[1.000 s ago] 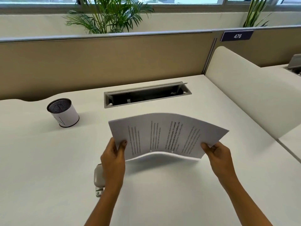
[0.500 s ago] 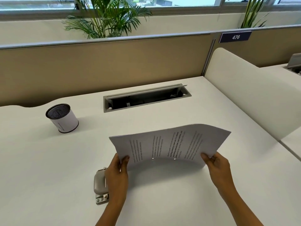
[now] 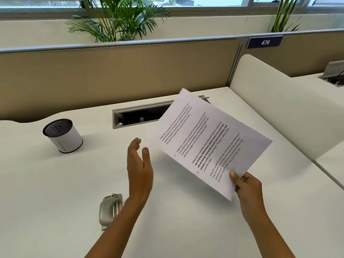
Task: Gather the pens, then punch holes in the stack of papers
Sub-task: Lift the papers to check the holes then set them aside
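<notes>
Far left, the mesh cup [image 3: 62, 135]; I see no loose pens, so gathering looks done; the hole punch [image 3: 110, 209] lies untouched; my left hand [image 3: 139, 164] hovers, fingers straight, holding nothing; the stack of papers [image 3: 208, 142] hangs above the desk, two dots suggesting holes, pinched at a corner by my right hand [image 3: 247, 187]

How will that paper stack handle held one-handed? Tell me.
Probably floppy: the paper stack is thin, and only the right hand pinches its near edge, so the far end may sag. Likely light: one pinch carries it. No clip shows; sheets might slide.
</notes>
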The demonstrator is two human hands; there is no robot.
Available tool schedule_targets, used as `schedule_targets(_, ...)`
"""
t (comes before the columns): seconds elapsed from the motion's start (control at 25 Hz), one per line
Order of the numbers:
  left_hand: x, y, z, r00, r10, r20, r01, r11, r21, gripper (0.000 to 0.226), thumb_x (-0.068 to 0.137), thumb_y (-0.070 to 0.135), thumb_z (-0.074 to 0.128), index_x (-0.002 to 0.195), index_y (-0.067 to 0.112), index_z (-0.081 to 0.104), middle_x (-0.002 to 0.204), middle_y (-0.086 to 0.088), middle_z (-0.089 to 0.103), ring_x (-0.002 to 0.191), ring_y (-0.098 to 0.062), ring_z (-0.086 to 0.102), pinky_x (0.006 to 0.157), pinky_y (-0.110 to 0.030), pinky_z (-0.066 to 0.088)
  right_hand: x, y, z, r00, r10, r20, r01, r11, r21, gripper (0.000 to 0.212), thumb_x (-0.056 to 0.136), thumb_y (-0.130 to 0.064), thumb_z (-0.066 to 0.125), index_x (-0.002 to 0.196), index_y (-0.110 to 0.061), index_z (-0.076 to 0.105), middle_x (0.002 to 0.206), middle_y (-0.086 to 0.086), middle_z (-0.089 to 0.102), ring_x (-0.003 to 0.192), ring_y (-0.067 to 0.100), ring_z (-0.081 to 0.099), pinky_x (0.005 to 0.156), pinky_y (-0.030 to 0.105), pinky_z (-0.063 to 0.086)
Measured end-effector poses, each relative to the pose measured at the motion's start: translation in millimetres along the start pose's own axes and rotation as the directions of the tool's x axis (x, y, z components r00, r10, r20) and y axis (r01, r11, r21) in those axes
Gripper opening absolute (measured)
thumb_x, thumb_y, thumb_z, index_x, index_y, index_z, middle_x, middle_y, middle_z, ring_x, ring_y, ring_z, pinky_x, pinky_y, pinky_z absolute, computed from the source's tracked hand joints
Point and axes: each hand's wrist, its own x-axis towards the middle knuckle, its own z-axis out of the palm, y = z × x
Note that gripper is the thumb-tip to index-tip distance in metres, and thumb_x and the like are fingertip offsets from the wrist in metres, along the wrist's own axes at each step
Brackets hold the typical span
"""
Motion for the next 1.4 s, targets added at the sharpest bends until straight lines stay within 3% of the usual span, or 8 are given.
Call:
schedule_targets(0.16, -33.9, -16.0, 34.2, 0.965, 0.037, 0.261, -0.08, 0.984, 0.157, 0.05, 0.098, 0.038, 0.034, 0.145, 0.02, 0.031, 0.151, 0.002, 0.035, 0.139, -0.01, 0.031, 0.117, -0.034, 0.024, 19.7, -7.1, -1.1, 0.988, 0.094, -0.123, -0.072, 0.983, 0.169, 0.018, 0.091, -0.006, 0.06, 0.107, 0.004, 0.062, 0.1, 0.005, 0.07, 0.096, 0.024, 0.065, 0.085, 0.035, 0.053)
schedule_targets(0.32, -59.8, -43.0, 51.1, 0.896, 0.049, 0.442, -0.23, 0.902, 0.366, 0.058, 0.099, 0.044, 0.029, 0.15, 0.022, 0.017, 0.159, 0.006, 0.018, 0.146, -0.007, 0.012, 0.121, -0.029, 0.008, 45.3, -17.4, -2.1, 0.952, 0.177, -0.248, -0.103, 0.953, 0.284, 0.019, 0.091, 0.0, 0.059, 0.109, -0.004, 0.061, 0.111, 0.008, 0.066, 0.1, 0.024, 0.063, 0.092, 0.036, 0.051)
schedule_targets(0.48, -63.7, -58.6, 51.8, 0.875, 0.078, 0.477, -0.372, 0.738, 0.563, 0.067, 0.095, 0.054, 0.011, 0.152, 0.019, 0.006, 0.16, 0.008, 0.001, 0.147, -0.006, -0.004, 0.12, -0.026, -0.006, 78.2, -21.3, -7.7, 0.899, 0.235, -0.368, -0.125, 0.946, 0.299, 0.019, 0.088, 0.005, 0.06, 0.103, -0.007, 0.06, 0.112, 0.008, 0.065, 0.098, 0.024, 0.063, 0.089, 0.034, 0.052)
schedule_targets(0.72, -63.3, -61.4, 54.0, 0.871, 0.054, 0.489, -0.379, 0.707, 0.597, 0.069, 0.094, 0.055, 0.01, 0.152, 0.019, 0.007, 0.16, 0.008, 0.001, 0.148, -0.008, -0.001, 0.12, -0.028, -0.004, 114.1, -14.0, -11.6, 0.821, 0.311, -0.479, -0.237, 0.949, 0.21, 0.023, 0.083, 0.005, 0.061, 0.102, -0.007, 0.059, 0.118, 0.013, 0.063, 0.098, 0.027, 0.063, 0.091, 0.041, 0.054)
schedule_targets(0.92, -62.7, -59.2, 54.1, 0.873, 0.042, 0.486, -0.362, 0.724, 0.587, 0.069, 0.094, 0.056, 0.006, 0.152, 0.019, 0.008, 0.161, 0.008, 0.002, 0.147, -0.006, -0.002, 0.12, -0.029, -0.003, 127.1, -19.0, -10.7, 0.831, 0.323, -0.453, -0.269, 0.946, 0.181, 0.037, 0.083, 0.006, 0.062, 0.118, -0.003, 0.058, 0.127, 0.012, 0.06, 0.11, 0.027, 0.061, 0.094, 0.042, 0.053)
schedule_targets(1.04, -62.5, -58.0, 53.2, 0.875, 0.04, 0.483, -0.354, 0.734, 0.58, 0.069, 0.093, 0.055, 0.006, 0.152, 0.02, 0.008, 0.161, 0.009, 0.002, 0.147, -0.005, -0.004, 0.12, -0.027, -0.004, 126.9, -22.0, -12.2, 0.891, 0.286, -0.352, -0.234, 0.955, 0.184, 0.047, 0.084, 0.006, 0.065, 0.129, -0.002, 0.055, 0.129, 0.012, 0.061, 0.114, 0.029, 0.061, 0.097, 0.044, 0.052)
schedule_targets(1.2, -62.8, -57.1, 52.4, 0.87, 0.037, 0.491, -0.36, 0.729, 0.583, 0.069, 0.093, 0.055, 0.005, 0.152, 0.02, 0.007, 0.161, 0.009, 0.001, 0.147, -0.005, -0.004, 0.12, -0.028, -0.005, 125.9, -24.5, -13.1, 0.936, 0.188, -0.297, -0.21, 0.977, -0.043, 0.058, 0.079, -0.002, 0.072, 0.133, -0.003, 0.05, 0.131, 0.011, 0.06, 0.116, 0.03, 0.06, 0.101, 0.045, 0.049)
schedule_targets(1.4, -62.5, -57.1, 51.8, 0.871, 0.041, 0.49, -0.354, 0.744, 0.567, 0.064, 0.097, 0.05, 0.015, 0.152, 0.019, 0.009, 0.161, 0.007, 0.004, 0.147, -0.007, -0.002, 0.12, -0.028, -0.004, 120.0, -23.6, -12.0, 0.925, 0.2, -0.324, -0.321, 0.867, -0.381, 0.053, 0.078, -0.019, 0.075, 0.117, 0.007, 0.051, 0.124, 0.022, 0.06, 0.113, 0.036, 0.06, 0.098, 0.044, 0.049)
